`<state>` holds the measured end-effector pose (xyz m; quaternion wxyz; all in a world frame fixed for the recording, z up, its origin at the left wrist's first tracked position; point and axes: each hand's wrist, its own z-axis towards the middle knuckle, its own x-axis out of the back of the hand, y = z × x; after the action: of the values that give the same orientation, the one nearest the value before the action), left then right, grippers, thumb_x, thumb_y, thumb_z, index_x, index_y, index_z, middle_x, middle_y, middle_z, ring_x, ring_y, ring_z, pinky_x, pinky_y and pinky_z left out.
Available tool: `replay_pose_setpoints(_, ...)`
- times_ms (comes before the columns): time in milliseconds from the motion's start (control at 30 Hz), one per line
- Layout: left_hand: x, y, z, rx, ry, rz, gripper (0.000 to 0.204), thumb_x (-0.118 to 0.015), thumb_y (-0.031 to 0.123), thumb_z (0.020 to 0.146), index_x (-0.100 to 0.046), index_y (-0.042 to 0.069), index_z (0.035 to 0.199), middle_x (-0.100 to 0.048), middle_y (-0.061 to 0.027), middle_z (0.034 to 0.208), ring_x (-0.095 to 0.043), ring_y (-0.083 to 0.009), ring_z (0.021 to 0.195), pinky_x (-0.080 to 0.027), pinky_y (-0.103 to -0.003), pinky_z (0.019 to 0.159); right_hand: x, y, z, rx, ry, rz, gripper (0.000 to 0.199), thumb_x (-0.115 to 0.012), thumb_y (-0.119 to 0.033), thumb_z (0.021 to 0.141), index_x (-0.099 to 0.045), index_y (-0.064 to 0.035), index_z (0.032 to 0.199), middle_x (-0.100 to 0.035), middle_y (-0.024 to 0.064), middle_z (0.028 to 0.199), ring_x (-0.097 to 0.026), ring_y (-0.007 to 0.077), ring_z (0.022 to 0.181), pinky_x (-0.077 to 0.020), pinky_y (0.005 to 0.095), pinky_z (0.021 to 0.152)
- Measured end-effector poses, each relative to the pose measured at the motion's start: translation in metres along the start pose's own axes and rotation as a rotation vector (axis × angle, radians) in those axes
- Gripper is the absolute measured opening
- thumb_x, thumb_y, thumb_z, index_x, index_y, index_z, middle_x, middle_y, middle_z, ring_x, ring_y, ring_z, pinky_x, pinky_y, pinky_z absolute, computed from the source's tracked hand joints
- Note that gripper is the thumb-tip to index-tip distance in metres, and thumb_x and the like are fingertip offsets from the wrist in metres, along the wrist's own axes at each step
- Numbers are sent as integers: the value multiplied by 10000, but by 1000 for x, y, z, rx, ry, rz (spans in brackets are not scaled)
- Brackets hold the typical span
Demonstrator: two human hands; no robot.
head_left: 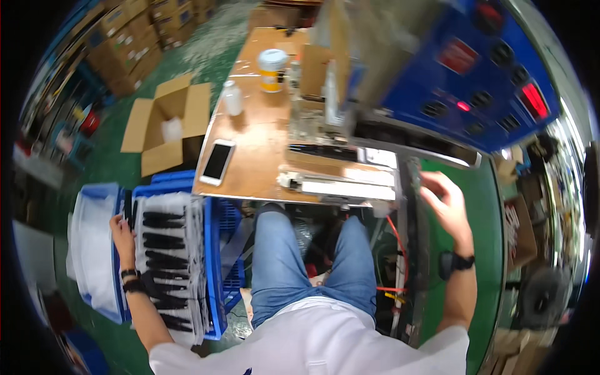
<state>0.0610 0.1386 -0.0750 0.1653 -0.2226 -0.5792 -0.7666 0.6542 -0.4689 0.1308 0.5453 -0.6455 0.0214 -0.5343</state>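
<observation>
Bagged black parts (167,262), rows of dark pieces under clear plastic, filled the blue crate (215,275) just right of our left hand (122,234), whose fingers curled on the stack's edge. Our right hand (445,203), fingers loosely apart, touched the dark upright strip (414,181) at the table's (256,150) edge.

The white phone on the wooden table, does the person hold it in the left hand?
No. The phone lies alone on the wooden table, while the left hand rests on the stack of black parts in the blue crate.
</observation>
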Motion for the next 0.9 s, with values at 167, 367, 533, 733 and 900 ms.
replay_pose_setpoints(167,-49,166,-47,-156,-226,-92,253,-668,160,1049,-618,20,1254,-624,-17,981,-557,-103,788,-469,-258,662,-33,-60,56,-149,-304,-38,426,-800,-279,970,-713,-41,1313,-713,13,938,-611,107,830,-517,270,748)
replay_pose_setpoints(367,-128,329,-107,-474,-488,-258,262,-757,39,956,-668,1,1199,-635,6,998,-600,-100,891,-504,-260,771,-45,-66,71,-5,-268,-314,454,-795,-362,971,-733,-32,1277,-695,27,871,-597,119,783,-493,277,697)
replay_pose_setpoints(533,-193,413,-133,-883,-455,-196,307,-831,73,868,-729,-15,1143,-677,-137,1063,-697,-274,930,-561,-315,788,-12,-54,44,131,-53,-355,356,-811,-343,956,-755,-19,1091,-630,72,721,-643,165,680,-491,320,642)
replay_pose_setpoints(733,-247,454,-159,-936,-724,-12,338,-853,218,864,-748,20,1118,-728,-186,1150,-698,-374,981,-554,-429,856,57,132,1,-117,285,128,276,-848,-119,917,-765,20,1141,-697,-54,818,-590,69,685,-487,254,634)
replay_pose_setpoints(900,-235,462,-165,-826,-852,6,328,-834,221,878,-750,35,1135,-740,-189,1172,-683,-390,1066,-532,-477,897,72,222,-7,-434,479,-41,312,-858,-236,905,-785,40,1032,-707,10,774,-652,116,693,-524,290,662)
